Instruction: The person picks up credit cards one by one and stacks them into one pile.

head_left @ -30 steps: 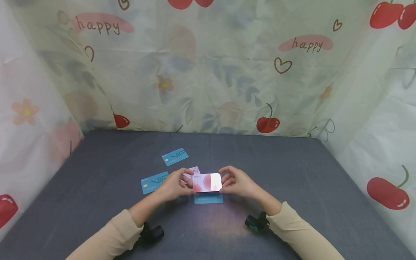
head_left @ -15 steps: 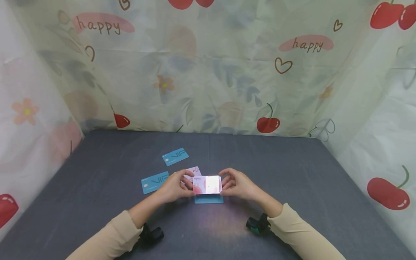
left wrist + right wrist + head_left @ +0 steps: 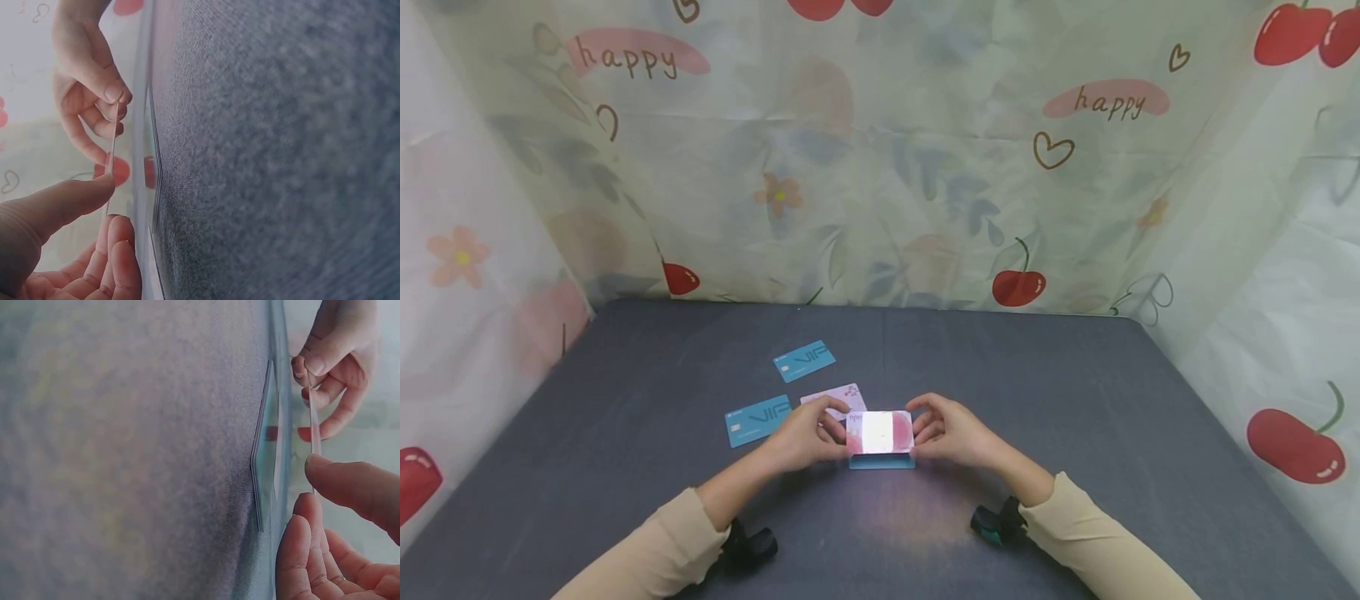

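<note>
Between both hands a pink patterned card (image 3: 904, 432) is held level above the table, a bright glare across its middle. My left hand (image 3: 806, 435) pinches its left end, and my right hand (image 3: 957, 431) pinches its right end. Edge-on in the left wrist view, the card (image 3: 114, 140) shows as a thin line, apart from what lies underneath. Under it lies a small stack of cards (image 3: 882, 462) with a blue one on top; the stack's layered edges (image 3: 255, 464) show in the right wrist view. The held card hides most of the stack from above.
A lilac card with a flower print (image 3: 846, 395) lies behind my left fingers, partly covered by them. Two blue VIP cards lie on the left: a nearer card (image 3: 756, 422) and a farther card (image 3: 805, 362). Patterned cloth (image 3: 880, 208) rises behind the dark table (image 3: 1037, 375).
The pink card has moved slightly down and toward me in both hands, covering more of the blue-topped stack. More of the lilac card shows. The VIP cards have stayed put.
</note>
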{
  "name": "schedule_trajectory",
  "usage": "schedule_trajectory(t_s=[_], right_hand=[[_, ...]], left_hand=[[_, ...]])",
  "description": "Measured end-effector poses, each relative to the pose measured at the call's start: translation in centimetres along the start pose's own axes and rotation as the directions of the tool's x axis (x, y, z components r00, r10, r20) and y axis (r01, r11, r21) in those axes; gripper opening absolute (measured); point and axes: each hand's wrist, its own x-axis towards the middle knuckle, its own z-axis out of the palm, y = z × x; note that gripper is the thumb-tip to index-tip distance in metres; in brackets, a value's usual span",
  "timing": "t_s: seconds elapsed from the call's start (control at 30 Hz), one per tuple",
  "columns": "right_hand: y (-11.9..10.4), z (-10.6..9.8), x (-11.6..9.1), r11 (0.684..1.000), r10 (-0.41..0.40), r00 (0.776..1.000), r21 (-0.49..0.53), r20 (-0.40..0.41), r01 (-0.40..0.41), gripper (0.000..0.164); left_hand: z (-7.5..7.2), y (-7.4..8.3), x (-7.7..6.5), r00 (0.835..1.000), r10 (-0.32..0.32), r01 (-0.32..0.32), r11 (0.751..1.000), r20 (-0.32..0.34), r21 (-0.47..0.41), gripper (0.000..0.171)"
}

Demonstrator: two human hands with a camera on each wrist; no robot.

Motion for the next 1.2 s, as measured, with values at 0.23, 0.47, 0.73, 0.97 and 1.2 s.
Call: schedule_trajectory(t_s=[0.23,0.47,0.73,0.97,1.2], right_hand=[[0.5,0.07,-0.14,0.999,-0.031,1.0,0.015,0.005,0.031,0.057],[0.43,0.11,-0.43,0.997,-0.081,0.997,0.015,0.015,0.081,0.056],[0.5,0.25,-0.2,1.0,-0.015,1.0,0.002,0.02,0.015,0.057],[0.4,0.28,-0.11,1.0,0.018,1.0,-0.006,0.021,-0.018,0.058],[0.3,0.17,-0.2,1.0,-0.005,0.999,-0.025,0.032,0.006,0.057]], left_hand=[[0.22,-0.27,0.02,1.0,0.015,-0.015,1.0,0.01,0.0,0.053],[0.27,-0.21,-0.12,1.0,0.023,-0.023,1.0,0.021,-0.002,0.053],[0.4,-0.25,-0.18,1.0,0.015,-0.015,1.0,0.02,0.016,0.053],[0.49,-0.37,0.01,0.999,0.025,-0.025,0.999,0.02,0.025,0.052],[0.5,-0.31,0.02,1.0,0.018,-0.018,0.999,0.023,0.038,0.05]])
